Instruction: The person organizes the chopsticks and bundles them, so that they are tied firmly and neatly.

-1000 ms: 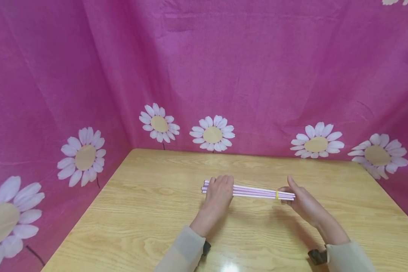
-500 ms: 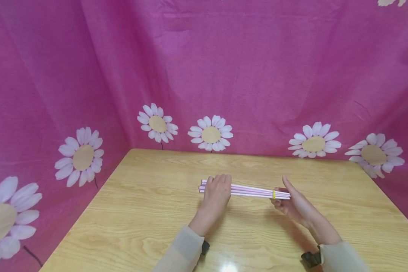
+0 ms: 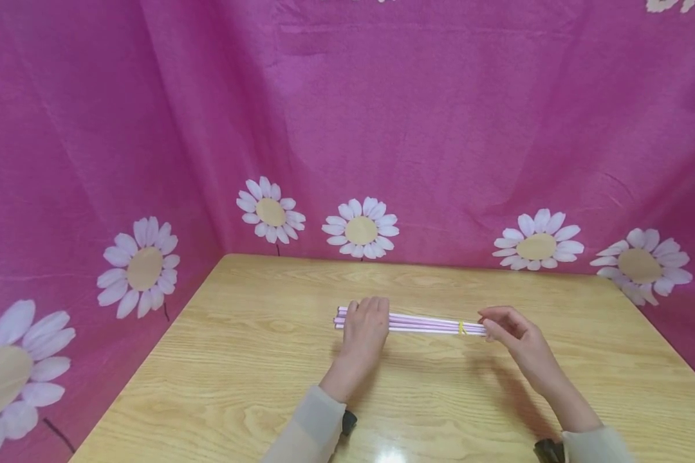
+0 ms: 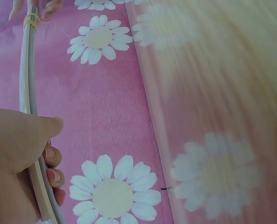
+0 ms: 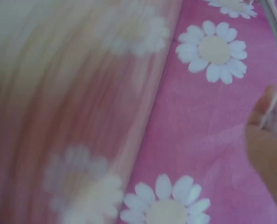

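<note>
A bundle of slim white-and-lilac chopsticks (image 3: 423, 323) lies crosswise above the table, its left ends fanned slightly apart. My left hand (image 3: 367, 328) grips it near those ends, fingers curled round the sticks; the left wrist view shows the thumb and fingertips wrapped about them. A thin yellow rubber band (image 3: 462, 328) circles the bundle close to its right end. There my right hand (image 3: 524, 337) is held with bent thumb and fingers on either side of the stick ends, a small gap showing beside the sticks in the left wrist view. The bundle's middle is bare.
The wood-grain table (image 3: 255, 360) spreads beneath both hands. A magenta cloth (image 3: 417, 128) printed with white daisies hangs behind it and along its sides. Each forearm has a light sleeve, with a dark wrist strap (image 3: 349, 422) showing at the left cuff.
My right hand has turned over from thumb up with fingers beneath the bundle to thumb and fingers meeting around its right end. The bundle and left hand have shifted slightly left.
</note>
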Motion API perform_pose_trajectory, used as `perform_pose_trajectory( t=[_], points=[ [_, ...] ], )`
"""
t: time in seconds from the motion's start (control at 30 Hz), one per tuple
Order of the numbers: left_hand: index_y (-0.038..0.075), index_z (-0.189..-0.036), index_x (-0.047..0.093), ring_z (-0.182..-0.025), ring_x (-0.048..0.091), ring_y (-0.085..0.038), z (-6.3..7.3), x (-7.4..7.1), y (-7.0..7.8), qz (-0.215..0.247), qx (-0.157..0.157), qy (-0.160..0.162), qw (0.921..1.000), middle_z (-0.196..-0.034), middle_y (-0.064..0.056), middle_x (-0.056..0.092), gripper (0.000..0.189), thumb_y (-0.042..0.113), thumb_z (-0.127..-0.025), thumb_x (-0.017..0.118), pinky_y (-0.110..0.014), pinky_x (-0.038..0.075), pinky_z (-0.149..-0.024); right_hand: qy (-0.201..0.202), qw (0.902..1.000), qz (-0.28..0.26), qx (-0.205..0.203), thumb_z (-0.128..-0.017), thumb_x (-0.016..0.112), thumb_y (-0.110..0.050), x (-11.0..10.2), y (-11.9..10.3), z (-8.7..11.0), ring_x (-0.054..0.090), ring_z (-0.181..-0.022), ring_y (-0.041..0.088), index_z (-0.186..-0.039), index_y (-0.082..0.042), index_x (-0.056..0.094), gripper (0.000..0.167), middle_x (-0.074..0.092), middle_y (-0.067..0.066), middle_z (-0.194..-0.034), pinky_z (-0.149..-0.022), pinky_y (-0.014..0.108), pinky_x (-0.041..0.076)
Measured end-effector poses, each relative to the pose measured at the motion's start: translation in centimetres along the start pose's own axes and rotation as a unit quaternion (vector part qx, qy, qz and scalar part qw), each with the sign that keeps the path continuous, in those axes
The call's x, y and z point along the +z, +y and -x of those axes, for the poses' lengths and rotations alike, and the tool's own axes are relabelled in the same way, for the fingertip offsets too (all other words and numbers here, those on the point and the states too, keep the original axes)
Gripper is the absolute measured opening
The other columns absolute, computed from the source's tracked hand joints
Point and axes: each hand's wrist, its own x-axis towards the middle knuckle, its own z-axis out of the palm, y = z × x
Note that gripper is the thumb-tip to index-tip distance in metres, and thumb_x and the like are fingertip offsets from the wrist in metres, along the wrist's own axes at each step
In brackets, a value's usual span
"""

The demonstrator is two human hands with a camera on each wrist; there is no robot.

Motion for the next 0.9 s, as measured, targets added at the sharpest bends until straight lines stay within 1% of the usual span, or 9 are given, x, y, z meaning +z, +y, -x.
perform_pose_trajectory(
  t=[0.07,0.13,0.2,0.43,0.53,0.63,0.73,0.8,0.9],
  points=[
    [0.016,-0.090,0.051,-0.067,0.045,-0.009,0.0,0.0,-0.1,-0.008,0.000,0.000,1.0000,-0.074,0.008,0.051,0.016,0.012,-0.085,0.065,-0.022,0.025,-0.062,0.013,0.9980,0.062,-0.007,-0.096,0.058,-0.008,-0.2,-0.1,0.2,0.063,-0.090,-0.006,-0.121,0.001,0.060,0.026,0.067,-0.018,-0.102,-0.079,0.014,0.052],
    [0.016,-0.090,0.050,-0.066,0.044,-0.008,0.0,0.0,-0.2,-0.013,0.000,0.001,0.9999,-0.073,0.007,0.050,0.016,0.013,-0.086,0.065,-0.022,0.025,-0.062,0.010,0.9954,0.094,-0.015,-0.093,0.062,-0.006,-0.3,-0.1,0.3,0.065,-0.094,-0.006,-0.121,0.004,0.061,0.030,0.069,-0.020,-0.104,-0.080,0.015,0.053],
    [0.016,-0.089,0.049,-0.066,0.043,-0.008,0.1,-0.1,-0.2,-0.015,0.001,-0.001,0.9999,-0.072,0.008,0.049,0.016,0.014,-0.087,0.065,-0.022,0.024,-0.062,0.010,0.9926,0.119,-0.023,-0.091,0.065,-0.005,-0.2,-0.1,0.2,0.067,-0.092,-0.006,-0.118,0.004,0.065,0.029,0.069,-0.023,-0.102,-0.078,0.016,0.054],
    [0.015,-0.089,0.049,-0.064,0.038,-0.009,0.3,-0.1,0.1,-0.013,0.016,-0.015,0.9997,-0.072,0.008,0.045,0.020,0.011,-0.084,0.068,-0.022,0.022,-0.062,0.025,0.9866,0.149,-0.062,-0.084,0.074,-0.008,1.2,0.1,0.0,0.068,-0.078,-0.002,-0.106,0.002,0.072,0.024,0.070,-0.026,-0.095,-0.066,0.018,0.055],
    [0.015,-0.090,0.048,-0.064,0.035,-0.009,0.3,-0.2,0.1,-0.022,0.019,-0.028,0.9992,-0.073,0.008,0.044,0.022,0.012,-0.084,0.069,-0.022,0.022,-0.062,0.031,0.9827,0.165,-0.078,-0.082,0.075,-0.006,1.7,-0.1,-0.2,0.064,-0.073,-0.005,-0.104,0.001,0.073,0.023,0.069,-0.028,-0.093,-0.061,0.017,0.053],
    [0.015,-0.091,0.047,-0.065,0.034,-0.009,0.3,-0.4,0.3,-0.029,0.020,-0.042,0.9985,-0.073,0.008,0.043,0.025,0.013,-0.083,0.071,-0.022,0.021,-0.061,0.035,0.9828,0.163,-0.079,-0.080,0.076,-0.004,2.0,-0.3,-0.3,0.061,-0.070,-0.007,-0.103,0.001,0.074,0.023,0.068,-0.028,-0.092,-0.059,0.016,0.051],
    [0.016,-0.091,0.047,-0.065,0.035,-0.009,0.1,-0.7,0.8,-0.038,0.034,-0.051,0.9974,-0.073,0.008,0.044,0.026,0.016,-0.083,0.072,-0.022,0.021,-0.061,0.012,0.9841,0.154,-0.088,-0.079,0.076,-0.002,2.5,-0.2,-0.4,0.063,-0.076,-0.009,-0.102,0.002,0.074,0.024,0.071,-0.022,-0.094,-0.064,0.015,0.054],
    [0.016,-0.092,0.047,-0.065,0.035,-0.008,0.1,-0.9,1.1,-0.048,0.038,-0.057,0.9965,-0.074,0.009,0.044,0.027,0.019,-0.083,0.072,-0.022,0.021,-0.061,-0.001,0.9816,0.157,-0.108,-0.078,0.076,-0.001,2.9,-0.2,-0.5,0.065,-0.081,-0.010,-0.102,0.003,0.074,0.024,0.075,-0.009,-0.095,-0.067,0.016,0.055],
    [0.017,-0.093,0.049,-0.066,0.038,-0.008,0.1,-1.0,1.4,-0.053,0.036,-0.055,0.9964,-0.075,0.009,0.046,0.027,0.018,-0.081,0.073,-0.022,0.023,-0.062,-0.008,0.9695,0.185,-0.161,-0.075,0.077,0.003,3.5,-0.2,-0.6,0.065,-0.085,-0.012,-0.100,0.002,0.074,0.026,0.076,0.010,-0.095,-0.069,0.014,0.055]
  ],
)
